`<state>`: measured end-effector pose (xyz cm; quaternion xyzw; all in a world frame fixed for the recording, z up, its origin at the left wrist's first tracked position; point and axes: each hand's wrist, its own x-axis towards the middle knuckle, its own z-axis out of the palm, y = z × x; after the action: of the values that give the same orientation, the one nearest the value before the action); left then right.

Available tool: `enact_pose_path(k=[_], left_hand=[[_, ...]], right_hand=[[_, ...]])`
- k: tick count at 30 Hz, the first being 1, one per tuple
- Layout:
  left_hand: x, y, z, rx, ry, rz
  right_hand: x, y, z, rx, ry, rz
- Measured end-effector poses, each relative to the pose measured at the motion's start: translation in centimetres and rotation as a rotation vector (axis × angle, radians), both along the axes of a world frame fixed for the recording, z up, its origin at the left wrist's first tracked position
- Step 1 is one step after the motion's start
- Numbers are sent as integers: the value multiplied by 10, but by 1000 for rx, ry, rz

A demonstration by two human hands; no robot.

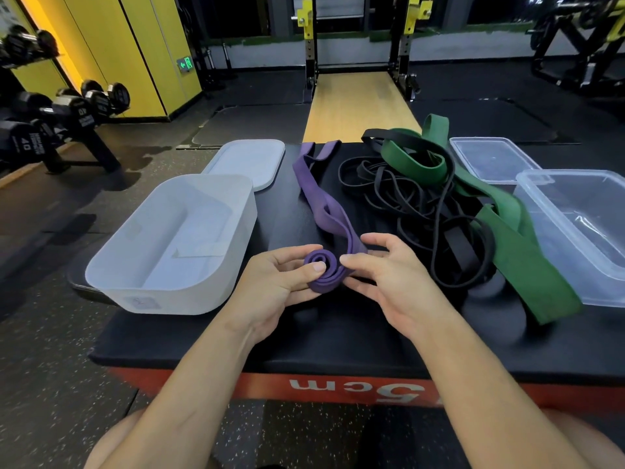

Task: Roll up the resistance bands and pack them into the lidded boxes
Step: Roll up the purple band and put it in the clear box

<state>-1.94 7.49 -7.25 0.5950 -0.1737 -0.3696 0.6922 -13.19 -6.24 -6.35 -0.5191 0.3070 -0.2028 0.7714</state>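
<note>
1. Purple band (321, 272): in progress. Its near end is wound into a small coil of a few turns, held in the air just right of the white box (162, 292). The longer part trails unrolled away from the coil, to the right of the box, and ends near the box's far right corner.
2. Left hand (270, 282): grasps the coil, thumb pressed on the spiral's face and fingers curled behind it.
3. Right hand (389, 275): pinches the purple strand where it leaves the coil, on the side away from the white box.
4. White box: open, no band inside. Its white lid (247, 160) lies off, just beyond the box's far side.
5. Black bands (406, 198): a loose tangle, unrolled, farther right of the white box than the purple band.
6. Green band (507, 238): unrolled, draped over and through the black tangle.
7. Clear box (554, 252): open and holding no band, well to the right of the white box, past the tangle. A second clear piece (487, 157) lies behind it; lid or shallow box, I cannot tell.
8. Judged status: early. No band is packed and no box is lidded. Left to do: finish this roll, box it, then roll the green and black bands.
</note>
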Motion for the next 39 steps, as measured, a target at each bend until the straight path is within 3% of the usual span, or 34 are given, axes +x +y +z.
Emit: enact_pose_path(k=[8,15,18,21,25,32,39], left_hand=[[-2,-3,-1,64,-46,27],[-4,-3,3,80,-62,19],[-6,-4,4,95,-85,13],[-6,-5,5,110,-99,18],[-6,-5,7,126,-91,22],[1,-4,18,184,-33,-5],[17,-3,25,304,-51,-250]], right_hand=[[2,-1,-1,-287,123,-13],[-7,-7,-22,-1100,346,46],[-15,-8,-22,-1358,213,112],[-23,-11,-23,-1339,38,286],[-25,-7,-25,-1347,152,344],[-10,-28,-29,-1375,137,354],[-6,-37,-28,-1426,131,581]])
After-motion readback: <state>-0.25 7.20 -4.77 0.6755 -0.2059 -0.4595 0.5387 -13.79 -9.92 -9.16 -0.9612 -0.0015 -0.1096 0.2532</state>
